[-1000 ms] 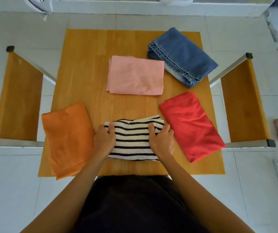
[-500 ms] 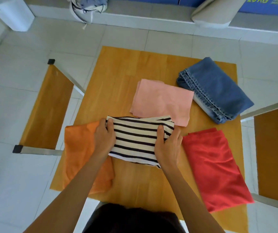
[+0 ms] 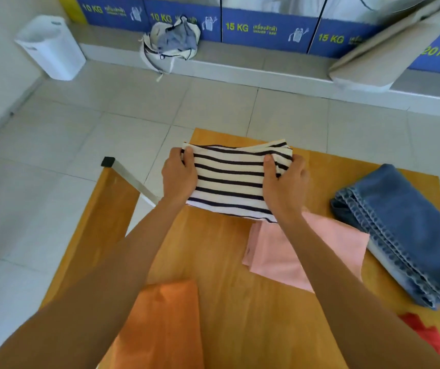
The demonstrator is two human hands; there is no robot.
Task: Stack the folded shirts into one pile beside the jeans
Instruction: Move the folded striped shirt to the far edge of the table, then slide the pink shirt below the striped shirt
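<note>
Striped in black and cream, the folded shirt [image 3: 236,179] is held up off the wooden table [image 3: 227,262], the left hand [image 3: 179,174] clamped on its left edge and the right hand [image 3: 285,182] clamped on its right edge, thumbs on top. Its near right corner overlaps the far corner of the pink shirt [image 3: 304,253], which lies flat just left of the folded jeans [image 3: 405,235]; whether pink shirt and jeans touch cannot be told. No pile is formed yet, in my judgement: the orange shirt [image 3: 165,326] lies separately at the near left, and a red shirt [image 3: 426,334] shows only as a corner at the near right. Judged remaining: set the striped shirt on the pink one, then add the orange and red. Bare tabletop lies between the orange and pink shirts, giving open room for carrying. The bench [image 3: 101,222] at the left stands clear of the path. The table's far edge lies close behind the held shirt.
</note>
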